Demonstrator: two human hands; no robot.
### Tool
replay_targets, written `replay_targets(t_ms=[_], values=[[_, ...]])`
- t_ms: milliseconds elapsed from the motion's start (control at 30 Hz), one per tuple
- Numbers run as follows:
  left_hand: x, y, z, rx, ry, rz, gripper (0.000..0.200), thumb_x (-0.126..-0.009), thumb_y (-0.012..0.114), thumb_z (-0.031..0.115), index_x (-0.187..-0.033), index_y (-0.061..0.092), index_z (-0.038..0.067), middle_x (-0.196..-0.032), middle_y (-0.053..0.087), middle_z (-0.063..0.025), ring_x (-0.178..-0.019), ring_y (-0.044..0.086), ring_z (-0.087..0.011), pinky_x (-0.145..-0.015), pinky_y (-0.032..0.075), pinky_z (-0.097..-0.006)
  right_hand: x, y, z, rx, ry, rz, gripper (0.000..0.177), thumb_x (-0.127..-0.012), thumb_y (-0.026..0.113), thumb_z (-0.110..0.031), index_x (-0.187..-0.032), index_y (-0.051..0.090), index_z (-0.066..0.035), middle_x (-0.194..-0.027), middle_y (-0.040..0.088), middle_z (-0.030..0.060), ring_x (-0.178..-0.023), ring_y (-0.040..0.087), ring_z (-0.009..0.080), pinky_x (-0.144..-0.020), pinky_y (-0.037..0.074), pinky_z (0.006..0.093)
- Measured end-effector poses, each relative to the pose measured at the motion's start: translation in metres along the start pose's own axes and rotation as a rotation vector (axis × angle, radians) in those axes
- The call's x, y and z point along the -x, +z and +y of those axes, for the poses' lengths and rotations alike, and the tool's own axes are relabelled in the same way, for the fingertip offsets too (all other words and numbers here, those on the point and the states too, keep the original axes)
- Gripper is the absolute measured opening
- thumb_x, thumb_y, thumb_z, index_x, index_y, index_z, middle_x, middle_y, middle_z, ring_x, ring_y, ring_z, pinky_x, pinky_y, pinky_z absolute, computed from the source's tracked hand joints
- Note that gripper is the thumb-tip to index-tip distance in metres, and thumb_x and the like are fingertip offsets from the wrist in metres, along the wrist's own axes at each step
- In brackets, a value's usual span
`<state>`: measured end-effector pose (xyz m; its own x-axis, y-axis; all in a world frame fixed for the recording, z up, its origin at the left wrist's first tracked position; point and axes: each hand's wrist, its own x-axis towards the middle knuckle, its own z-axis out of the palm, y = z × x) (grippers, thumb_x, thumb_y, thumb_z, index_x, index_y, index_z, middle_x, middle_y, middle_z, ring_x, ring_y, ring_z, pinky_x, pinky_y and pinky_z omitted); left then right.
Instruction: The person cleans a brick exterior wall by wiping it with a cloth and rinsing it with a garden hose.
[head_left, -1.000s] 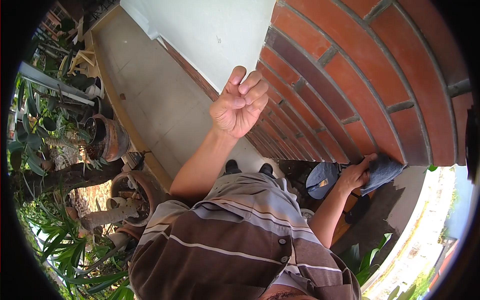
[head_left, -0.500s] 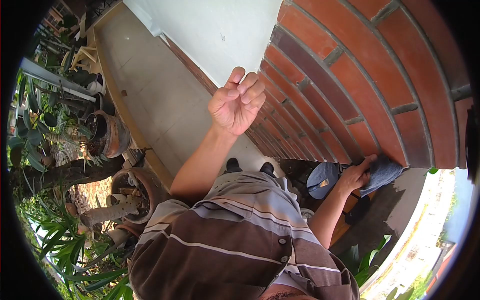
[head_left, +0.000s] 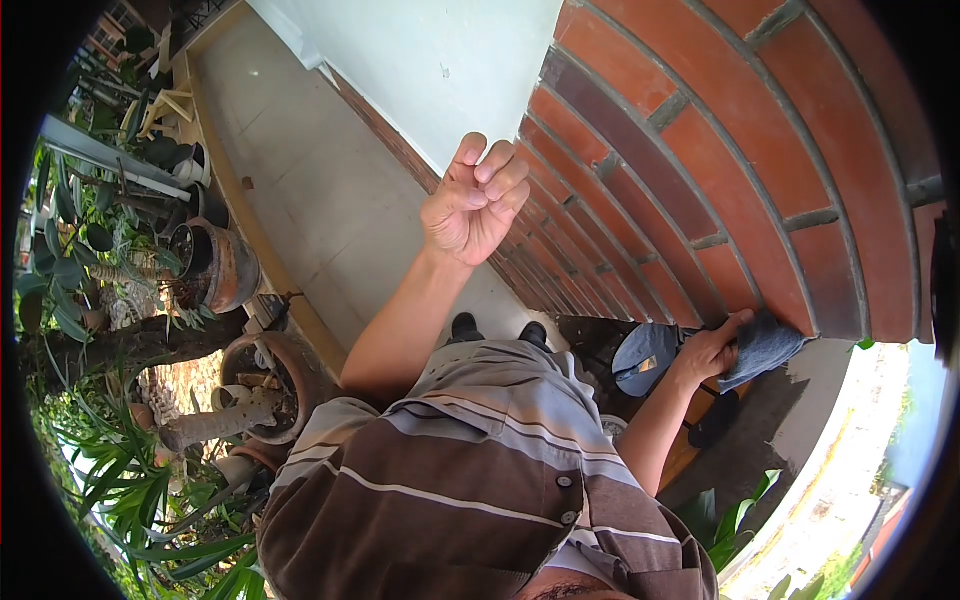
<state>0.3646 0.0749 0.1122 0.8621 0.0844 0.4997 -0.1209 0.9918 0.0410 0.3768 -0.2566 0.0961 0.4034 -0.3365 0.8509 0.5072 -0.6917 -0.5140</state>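
Observation:
My left hand (head_left: 474,205) is raised in mid-air in front of the brick wall, palm toward me. Its fingers are half curled with gaps between them, and I see nothing in it. Down at the right, my right hand (head_left: 708,352) grips a dark blue-grey cloth (head_left: 762,350), bunched against the lower end of the brick wall (head_left: 700,190). Part of the cloth is hidden behind the fingers. Beside that hand lies a rounded blue-grey item (head_left: 643,360) whose kind I cannot make out.
A pale tiled walkway (head_left: 290,150) runs along the left of the wall, edged by a low kerb. Beyond it stand plant pots (head_left: 225,265) and a large clay pot (head_left: 270,385). A white wall panel (head_left: 430,70) is above. Green leaves (head_left: 735,520) stick up at lower right.
The fingers of my left hand have shifted slightly, the thumb moving inward across the palm. My right hand stays on the cloth in nearly the same place.

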Motion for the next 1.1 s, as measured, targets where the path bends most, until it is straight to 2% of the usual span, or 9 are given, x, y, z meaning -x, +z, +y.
replay_targets(t_ms=[200,300,400,467,733,933,1100], values=[[0.000,-0.003,0.001,0.032,-0.009,0.019,0.031,-0.071,0.052,-0.011,-0.093,0.056,0.011,-0.084,0.046,-0.0008,-0.074,0.043,-0.0128,-0.063,0.040,-0.0251,0.001,-0.002,0.008,0.053,-0.142,-0.030,0.022,-0.096,0.058,-0.009,-0.103,0.068,0.009,-0.101,0.070,0.0120,-0.084,0.058,0.0069,-0.078,0.047,0.0243],[0.000,-0.003,0.000,0.048,-0.017,0.028,0.029,-0.073,0.054,-0.010,-0.093,0.057,0.011,-0.082,0.046,-0.0008,-0.072,0.043,-0.0127,-0.062,0.039,-0.0250,0.005,-0.005,0.017,-0.015,-0.086,-0.061,0.023,-0.096,0.057,-0.009,-0.107,0.067,0.008,-0.104,0.070,0.0112,-0.086,0.057,0.0056,-0.079,0.046,0.0233],[-0.001,-0.008,0.002,0.030,-0.021,0.032,0.026,-0.075,0.055,-0.008,-0.094,0.058,0.010,-0.081,0.046,-0.0009,-0.071,0.042,-0.0126,-0.061,0.039,-0.0250,0.008,-0.006,0.024,0.009,-0.136,-0.075,0.023,-0.096,0.056,-0.009,-0.108,0.066,0.008,-0.104,0.069,0.0111,-0.087,0.057,0.0051,-0.081,0.046,0.0230],[0.000,-0.009,0.002,0.031,-0.024,0.039,0.025,-0.076,0.055,-0.007,-0.094,0.058,0.009,-0.080,0.046,-0.0011,-0.070,0.042,-0.0127,-0.061,0.038,-0.0250,0.007,-0.006,0.024,0.025,-0.166,-0.076,0.023,-0.096,0.056,-0.009,-0.108,0.066,0.008,-0.104,0.069,0.0114,-0.087,0.058,0.0056,-0.081,0.046,0.0233],[0.000,-0.004,0.000,0.079,-0.011,0.102,0.020,-0.077,0.056,-0.005,-0.092,0.053,0.007,-0.078,0.042,-0.0008,-0.068,0.040,-0.0121,-0.059,0.037,-0.0244,0.007,-0.001,0.017,-0.026,-0.030,-0.016,0.020,-0.094,0.060,-0.009,-0.101,0.067,0.009,-0.104,0.068,0.0137,-0.083,0.056,0.0134,-0.080,0.047,0.0296],[0.001,-0.011,-0.001,0.085,-0.003,0.103,0.024,-0.080,0.057,-0.003,-0.102,0.056,0.004,-0.079,0.042,-0.0015,-0.070,0.040,-0.0126,-0.060,0.038,-0.0242,0.005,0.003,0.008,0.036,-0.089,-0.002,0.018,-0.093,0.061,-0.007,-0.099,0.067,0.009,-0.104,0.067,0.0145,-0.082,0.056,0.0154,-0.079,0.048,0.0316],[0.001,-0.013,-0.002,0.078,-0.011,0.100,0.028,-0.080,0.055,-0.002,-0.107,0.056,0.002,-0.081,0.043,-0.0023,-0.071,0.041,-0.0130,-0.061,0.040,-0.0244,0.012,-0.003,0.025,0.061,-0.050,-0.026,0.018,-0.094,0.060,-0.006,-0.098,0.067,0.009,-0.103,0.068,0.0148,-0.081,0.056,0.0153,-0.079,0.048,0.0321]])
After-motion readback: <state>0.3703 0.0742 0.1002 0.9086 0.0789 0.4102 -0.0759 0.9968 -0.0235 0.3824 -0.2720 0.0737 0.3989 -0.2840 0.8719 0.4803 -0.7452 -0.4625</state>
